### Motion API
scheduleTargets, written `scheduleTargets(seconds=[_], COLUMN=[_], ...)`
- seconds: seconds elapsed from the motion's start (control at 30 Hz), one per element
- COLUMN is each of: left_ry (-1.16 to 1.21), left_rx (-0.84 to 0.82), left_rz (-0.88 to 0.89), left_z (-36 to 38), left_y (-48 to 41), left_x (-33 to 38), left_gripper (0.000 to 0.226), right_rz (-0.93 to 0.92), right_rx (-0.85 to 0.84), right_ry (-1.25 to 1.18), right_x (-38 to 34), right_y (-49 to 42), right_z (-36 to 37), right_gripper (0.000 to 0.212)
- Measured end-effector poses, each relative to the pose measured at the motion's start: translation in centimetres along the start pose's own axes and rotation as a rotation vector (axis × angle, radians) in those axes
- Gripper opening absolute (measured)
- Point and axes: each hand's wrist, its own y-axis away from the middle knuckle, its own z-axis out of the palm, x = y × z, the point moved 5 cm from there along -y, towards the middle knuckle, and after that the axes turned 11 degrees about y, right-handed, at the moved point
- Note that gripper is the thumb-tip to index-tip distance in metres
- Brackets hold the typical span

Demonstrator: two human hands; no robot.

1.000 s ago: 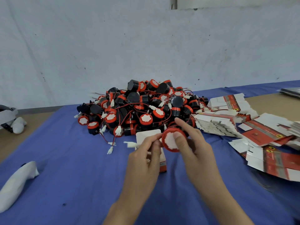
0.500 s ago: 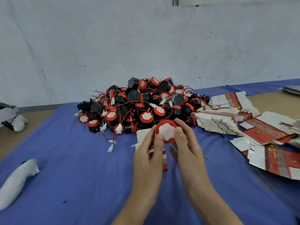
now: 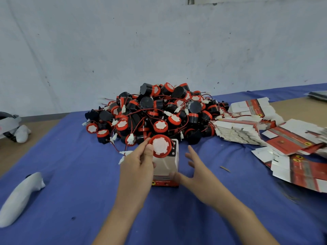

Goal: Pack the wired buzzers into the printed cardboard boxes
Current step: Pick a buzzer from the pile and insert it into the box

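The buzzer (image 3: 160,146), a red-rimmed disc with a white face turned toward the camera, is pinched at its left edge by the left hand (image 3: 139,163), thumb on the front and fingers behind; it sits over the far end of 1 folded-up box (image 3: 166,167), which lies on the blue cloth (image 3: 70,174) with its red printed band nearest the person. The right hand (image 3: 192,172) is released, fingers spread and straight, just to the right of the box; its thumb reaches the box's near right corner, but motion blur hides whether it touches. A white plug (image 3: 123,154) on red wire lies just left of the left hand; whether it belongs to the held buzzer I cannot tell.

Just beyond the box rises a heap of buzzers (image 3: 159,114), black bodies, red rims and tangled wires; to its right lie flat boxes (image 3: 238,129), fanned in stacks of white and red card, some spilling toward the near right. A white bundle (image 3: 19,197) rests on the cloth at the near left; behind everything stands a pale wall (image 3: 159,41).
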Motion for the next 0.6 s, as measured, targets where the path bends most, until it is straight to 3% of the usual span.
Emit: scheduleTargets(seconds=[0.1, 0.27, 0.4, 0.6], left_ry=[-0.209, -0.516, -0.753, -0.802], left_rx=[-0.004, -0.02, -0.058, -0.2], left_rz=[0.045, 0.057, 0.104, -0.021], left_z=[0.1, 0.0, 0.3, 1.7], left_y=[0.4, 0.7, 0.7, 0.3], left_x=[0.4, 0.3, 0.4, -2.7], left_gripper=[0.034, 0.04, 0.037, 0.029], right_rz=[-0.007, -0.12, -0.21, -0.226], right_rx=[-0.006, 0.1, 0.161, 0.155], right_ry=[0.101, 0.225, 0.257, 0.253], right_x=[0.1, -0.5, -1.5, -1.4], right_y=[-0.3, -0.2, 0.3, 0.6], right_z=[0.9, 1.1, 1.2, 2.0], right_gripper=[0.125, 0.064, 0.072, 0.061])
